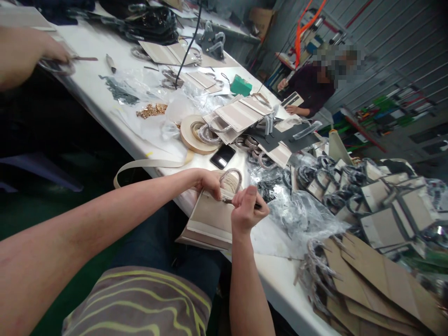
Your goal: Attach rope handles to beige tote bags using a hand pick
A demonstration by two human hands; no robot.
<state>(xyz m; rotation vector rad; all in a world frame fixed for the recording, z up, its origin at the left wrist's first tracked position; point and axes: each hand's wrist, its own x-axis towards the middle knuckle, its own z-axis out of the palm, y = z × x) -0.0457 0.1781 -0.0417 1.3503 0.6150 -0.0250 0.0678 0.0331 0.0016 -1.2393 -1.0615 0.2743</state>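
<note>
A beige paper bag (210, 219) with a grey rope handle (231, 179) lies over the front edge of the white table (273, 275). My left hand (209, 182) is closed on the bag's top edge beside the handle. My right hand (248, 208) is closed in a fist on a thin dark tool (227, 201), whose tip touches the bag just below the handle.
A black phone (223, 156), a roll of beige tape (193, 134) and stacked bags (241, 114) lie behind. Plastic wrap (297, 214) and piles of bags (381, 210) fill the right side. Another person's hand (28, 53) works at top left; a seated person (311, 86) is beyond.
</note>
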